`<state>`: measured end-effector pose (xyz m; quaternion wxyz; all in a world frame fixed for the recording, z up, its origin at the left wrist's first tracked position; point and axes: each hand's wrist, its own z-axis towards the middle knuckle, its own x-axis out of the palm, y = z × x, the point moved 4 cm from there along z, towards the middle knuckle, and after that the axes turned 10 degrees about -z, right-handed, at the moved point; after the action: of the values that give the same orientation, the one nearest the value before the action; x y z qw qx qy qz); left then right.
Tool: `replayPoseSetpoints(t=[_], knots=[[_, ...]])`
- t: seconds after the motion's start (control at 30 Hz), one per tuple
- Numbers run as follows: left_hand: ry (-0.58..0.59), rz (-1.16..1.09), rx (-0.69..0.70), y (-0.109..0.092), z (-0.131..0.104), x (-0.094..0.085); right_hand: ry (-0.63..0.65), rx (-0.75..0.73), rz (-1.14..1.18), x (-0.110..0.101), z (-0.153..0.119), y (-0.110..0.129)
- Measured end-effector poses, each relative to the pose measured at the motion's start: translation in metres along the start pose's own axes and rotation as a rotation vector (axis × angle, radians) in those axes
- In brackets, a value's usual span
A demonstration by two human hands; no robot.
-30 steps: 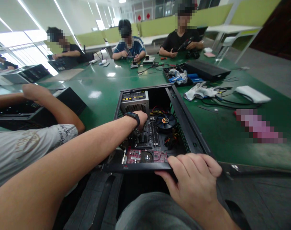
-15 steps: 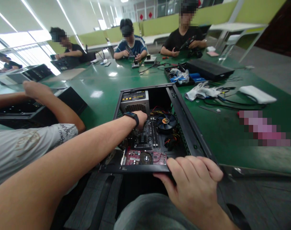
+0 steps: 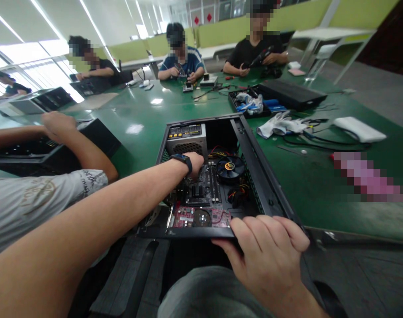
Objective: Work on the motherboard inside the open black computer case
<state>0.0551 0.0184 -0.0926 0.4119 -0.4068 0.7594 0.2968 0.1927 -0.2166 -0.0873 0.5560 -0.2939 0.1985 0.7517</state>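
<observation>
An open black computer case [image 3: 254, 150] lies flat on the green table [image 3: 148, 110], overhanging its near edge. Inside sit a grey power supply [image 3: 186, 138], a black CPU fan [image 3: 230, 167] and a motherboard [image 3: 201, 194] with a red card [image 3: 198, 217]. My left hand [image 3: 195, 162], with a black watch on its wrist, reaches down into the case beside the power supply; its fingertips are hidden, so what they touch is unclear. My right hand [image 3: 271, 251] grips the case's near rim.
A person in a grey shirt [image 3: 39, 198] sits close on my left, working at another black case [image 3: 55, 148]. Three more people sit across the table. White gloves [image 3: 277, 126], cables [image 3: 307, 139], a parts tray [image 3: 251, 104] and a white box [image 3: 359, 129] lie to the right.
My hands have kept their places; the view has shifted slightly. The neighbour's hand on the left has moved a little.
</observation>
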Motion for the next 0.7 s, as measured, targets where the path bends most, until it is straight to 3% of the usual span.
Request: replayPoseSetpoints(t=[0.7], knots=[[0.012,-0.011,0.001,-0.0022,-0.0018,-0.0007,0.02,-0.002,0.013,-0.0034,0.0025,0.0]])
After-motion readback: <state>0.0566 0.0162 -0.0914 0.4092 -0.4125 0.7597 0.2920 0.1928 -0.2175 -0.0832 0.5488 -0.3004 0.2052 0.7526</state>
